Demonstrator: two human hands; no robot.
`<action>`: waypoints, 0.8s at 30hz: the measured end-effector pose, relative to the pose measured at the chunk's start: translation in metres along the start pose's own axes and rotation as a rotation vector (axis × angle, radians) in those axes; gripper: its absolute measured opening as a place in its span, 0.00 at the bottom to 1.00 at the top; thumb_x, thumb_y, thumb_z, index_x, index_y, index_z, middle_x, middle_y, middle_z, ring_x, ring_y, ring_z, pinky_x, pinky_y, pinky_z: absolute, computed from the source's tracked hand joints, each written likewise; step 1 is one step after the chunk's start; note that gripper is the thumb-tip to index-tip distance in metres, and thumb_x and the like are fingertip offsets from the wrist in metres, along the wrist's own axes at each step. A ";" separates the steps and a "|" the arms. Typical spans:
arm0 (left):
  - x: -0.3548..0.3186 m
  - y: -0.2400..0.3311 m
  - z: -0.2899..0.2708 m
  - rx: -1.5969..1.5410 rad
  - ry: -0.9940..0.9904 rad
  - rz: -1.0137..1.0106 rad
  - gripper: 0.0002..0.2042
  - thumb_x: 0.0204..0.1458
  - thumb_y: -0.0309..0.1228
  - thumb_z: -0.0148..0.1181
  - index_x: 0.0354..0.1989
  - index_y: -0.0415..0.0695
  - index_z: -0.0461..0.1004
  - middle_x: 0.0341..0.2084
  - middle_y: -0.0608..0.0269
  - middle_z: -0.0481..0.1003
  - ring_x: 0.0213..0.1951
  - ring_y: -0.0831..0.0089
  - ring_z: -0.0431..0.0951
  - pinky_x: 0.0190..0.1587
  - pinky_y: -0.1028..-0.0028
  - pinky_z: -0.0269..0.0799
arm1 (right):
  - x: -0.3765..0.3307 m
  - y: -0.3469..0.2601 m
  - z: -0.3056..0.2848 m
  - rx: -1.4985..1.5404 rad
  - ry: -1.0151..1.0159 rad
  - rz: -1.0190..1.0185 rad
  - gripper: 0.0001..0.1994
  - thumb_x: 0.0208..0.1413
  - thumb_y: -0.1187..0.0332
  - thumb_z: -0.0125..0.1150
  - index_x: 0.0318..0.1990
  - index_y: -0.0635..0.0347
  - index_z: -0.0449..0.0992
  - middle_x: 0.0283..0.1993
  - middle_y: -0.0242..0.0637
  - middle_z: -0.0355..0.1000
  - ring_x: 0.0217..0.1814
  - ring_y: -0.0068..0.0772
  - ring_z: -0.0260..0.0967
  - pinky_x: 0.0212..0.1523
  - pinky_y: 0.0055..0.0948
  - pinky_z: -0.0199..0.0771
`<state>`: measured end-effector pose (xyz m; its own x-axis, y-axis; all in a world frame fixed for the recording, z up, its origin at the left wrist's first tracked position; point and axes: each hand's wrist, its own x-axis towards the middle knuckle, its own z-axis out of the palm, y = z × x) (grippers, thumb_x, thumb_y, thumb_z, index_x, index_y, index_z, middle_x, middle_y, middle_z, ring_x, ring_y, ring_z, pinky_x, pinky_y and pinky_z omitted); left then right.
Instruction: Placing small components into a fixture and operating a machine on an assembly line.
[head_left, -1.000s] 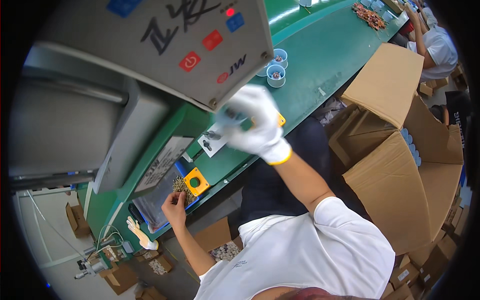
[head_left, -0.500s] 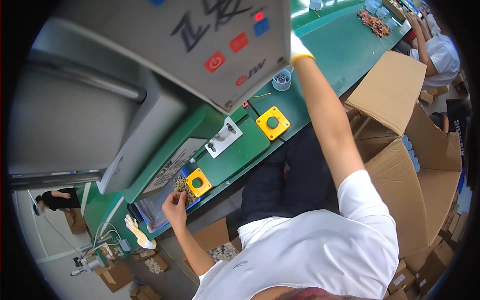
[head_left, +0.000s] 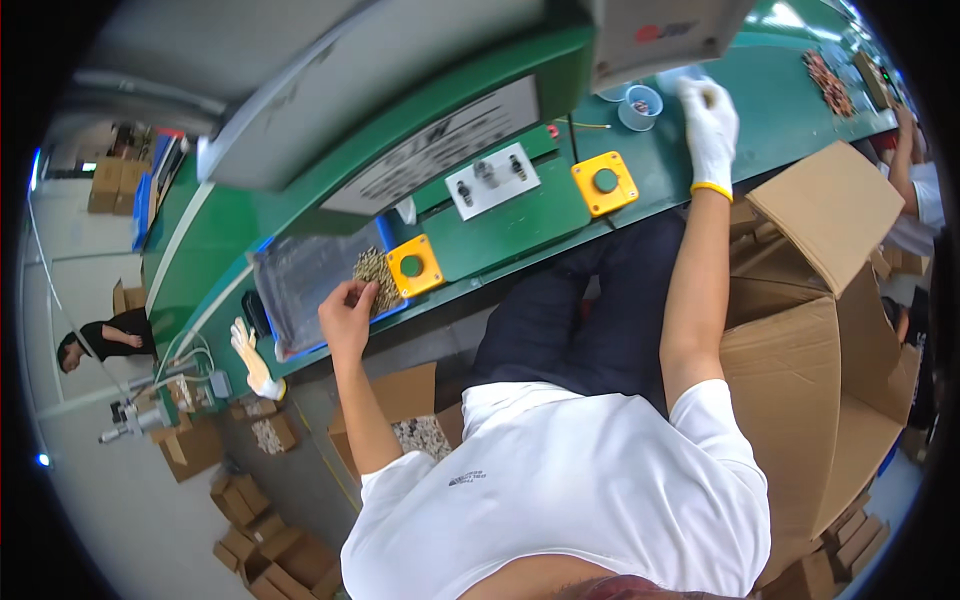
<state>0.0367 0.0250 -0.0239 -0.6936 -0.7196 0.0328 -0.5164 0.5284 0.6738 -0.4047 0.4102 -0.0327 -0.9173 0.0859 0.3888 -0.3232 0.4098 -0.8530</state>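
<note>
Bare, my left hand [head_left: 345, 312] reaches over the edge of a blue tray [head_left: 290, 354], thumb and fingertips pinched together beside a heap of small brass-coloured metal parts [head_left: 374, 272]. Whatever is between those fingertips is too small to make out. My right hand [head_left: 712, 135], in a white knit glove with a yellow cuff, is at the far side of the green bench, its fingers curled on a light-blue plastic cup [head_left: 678, 78] that is blurred and partly covered. Left of it stands another light-blue cup [head_left: 640, 107] with something dark inside.
A green press machine [head_left: 450, 130] overhangs the bench before me, above a metal fixture plate [head_left: 492, 180]. Yellow boxes with green push buttons [head_left: 605, 182] flank it. A large open carton [head_left: 790, 370] stands at my right. A spare glove [head_left: 255, 358] lies left of the tray.
The view has shifted, bringing the fixture plate and the gloved right hand out from behind the machine. My left hand stays pinched at the metal parts.
</note>
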 end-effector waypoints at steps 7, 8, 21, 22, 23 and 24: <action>-0.006 0.004 -0.001 -0.043 0.062 -0.012 0.08 0.55 0.27 0.72 0.32 0.34 0.81 0.19 0.71 0.75 0.23 0.86 0.67 0.26 0.81 0.64 | -0.132 -0.149 0.013 0.614 -0.058 -0.346 0.23 0.53 0.74 0.75 0.53 0.69 0.72 0.50 0.40 0.76 0.47 0.27 0.74 0.53 0.29 0.74; -0.006 0.003 -0.001 -0.041 0.066 -0.012 0.08 0.55 0.26 0.72 0.32 0.34 0.81 0.19 0.71 0.75 0.23 0.86 0.67 0.26 0.81 0.63 | -0.147 -0.164 0.018 0.564 -0.145 -0.414 0.24 0.51 0.75 0.76 0.54 0.69 0.71 0.51 0.41 0.76 0.48 0.29 0.75 0.52 0.29 0.75; -0.008 0.004 -0.003 -0.028 0.069 0.016 0.08 0.55 0.26 0.72 0.33 0.33 0.81 0.20 0.69 0.76 0.23 0.86 0.69 0.26 0.80 0.65 | -0.156 -0.208 0.046 0.378 -0.420 -0.442 0.25 0.42 0.71 0.74 0.51 0.63 0.75 0.45 0.46 0.78 0.39 0.50 0.79 0.40 0.39 0.80; -0.008 0.003 -0.003 -0.017 0.074 0.032 0.08 0.55 0.26 0.72 0.32 0.34 0.81 0.20 0.69 0.76 0.23 0.86 0.68 0.26 0.80 0.64 | -0.155 -0.209 0.046 0.289 -0.413 -0.479 0.25 0.42 0.70 0.73 0.52 0.62 0.75 0.45 0.46 0.78 0.39 0.49 0.78 0.39 0.39 0.80; -0.008 0.002 -0.003 -0.005 0.079 0.048 0.08 0.55 0.27 0.72 0.32 0.34 0.81 0.20 0.69 0.76 0.23 0.86 0.68 0.26 0.80 0.64 | -0.154 -0.209 0.046 0.200 -0.405 -0.514 0.25 0.43 0.70 0.73 0.52 0.62 0.75 0.44 0.45 0.78 0.39 0.49 0.78 0.39 0.39 0.79; -0.009 0.003 -0.003 0.008 0.084 0.063 0.08 0.56 0.27 0.72 0.32 0.34 0.80 0.19 0.69 0.76 0.22 0.86 0.67 0.26 0.80 0.64 | -0.153 -0.210 0.046 0.111 -0.397 -0.549 0.26 0.43 0.69 0.72 0.53 0.62 0.75 0.43 0.45 0.78 0.39 0.48 0.78 0.38 0.40 0.79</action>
<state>0.0427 0.0318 -0.0196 -0.6806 -0.7197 0.1373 -0.4768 0.5773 0.6628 -0.2072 0.2695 0.0712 -0.6230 -0.4554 0.6360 -0.7680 0.2016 -0.6079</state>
